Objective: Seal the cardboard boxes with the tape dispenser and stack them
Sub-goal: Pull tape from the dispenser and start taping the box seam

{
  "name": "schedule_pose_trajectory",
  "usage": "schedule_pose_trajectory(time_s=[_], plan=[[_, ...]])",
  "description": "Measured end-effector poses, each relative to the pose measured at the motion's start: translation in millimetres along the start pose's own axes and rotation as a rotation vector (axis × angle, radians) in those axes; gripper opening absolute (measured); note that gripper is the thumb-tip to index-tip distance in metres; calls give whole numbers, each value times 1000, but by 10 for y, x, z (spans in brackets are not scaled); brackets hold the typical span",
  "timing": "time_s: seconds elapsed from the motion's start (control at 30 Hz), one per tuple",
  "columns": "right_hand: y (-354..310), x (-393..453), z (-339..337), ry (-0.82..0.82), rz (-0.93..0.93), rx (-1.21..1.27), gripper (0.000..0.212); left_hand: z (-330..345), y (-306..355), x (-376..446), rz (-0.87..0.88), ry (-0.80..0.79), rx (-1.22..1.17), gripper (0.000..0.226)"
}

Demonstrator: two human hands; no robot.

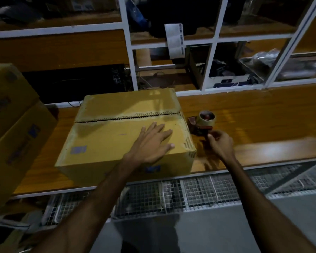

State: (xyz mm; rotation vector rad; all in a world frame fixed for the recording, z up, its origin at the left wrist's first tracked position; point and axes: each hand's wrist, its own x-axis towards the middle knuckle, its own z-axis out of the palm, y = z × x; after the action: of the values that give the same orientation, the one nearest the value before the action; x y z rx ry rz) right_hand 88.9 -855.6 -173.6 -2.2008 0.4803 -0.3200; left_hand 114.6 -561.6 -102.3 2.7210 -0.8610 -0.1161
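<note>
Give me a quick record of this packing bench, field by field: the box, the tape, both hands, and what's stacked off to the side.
box: cardboard box on the wooden bench, flaps closed, centre seam not yet taped
tape dispenser: tape dispenser on the bench, just right of the box
left hand: left hand flat on the box top, fingers spread
right hand: right hand at the dispenser's near end, fingers curled; grip unclear
side stack: two boxes at the left, one on the other

Yellow-brown cardboard box (117,136) with small blue labels, dark red tape dispenser (202,124) with tan tape, shiny orange-brown wooden surface (254,121), white shelf frame (128,52), white wire mesh (199,190)
</note>
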Motion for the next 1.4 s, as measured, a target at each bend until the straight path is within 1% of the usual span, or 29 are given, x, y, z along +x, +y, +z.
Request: schedule_pose_trajectory(time_s=[0.1,0.2,0.37,0.53,0.63,0.73,0.8,0.87,1.0,1.1,1.23,1.3,1.33,1.4], plan=[[280,297,-20,-130,12,-306,41,88,264,224,2,-25,-19,67],[373,536,-8,-247,20,-444,53,153,400,406,8,-32,-17,67],[362,815,102,-396,-1,-451,68,191,427,569,-19,-101,-2,69],[470,1068,254,-414,66,-314,59,262,388,638,15,-95,-3,75],[393,1059,231,-392,115,-123,59,293,420,650,12,-86,4,80],[334,1015,150,-346,152,8,60,293,487,640,11,-86,7,81],[323,966,70,-304,196,116,56,300,523,646,15,-87,-7,81],[303,940,-32,-257,194,190,51,311,561,673,27,-87,-5,79],[188,895,-262,-142,100,234,50,333,663,694,30,-77,-11,71],[57,790,-431,-101,50,333,41,353,737,705,24,-59,-23,71],[-108,593,-600,-38,-88,378,36,346,814,694,18,-50,-59,70],[-203,479,-637,-22,-132,392,35,324,806,680,-8,-38,-194,67],[-245,429,-638,-18,-147,392,35,308,794,670,-36,-21,-329,64],[-342,339,-625,-17,-174,392,34,245,791,654,-100,72,-715,54]])
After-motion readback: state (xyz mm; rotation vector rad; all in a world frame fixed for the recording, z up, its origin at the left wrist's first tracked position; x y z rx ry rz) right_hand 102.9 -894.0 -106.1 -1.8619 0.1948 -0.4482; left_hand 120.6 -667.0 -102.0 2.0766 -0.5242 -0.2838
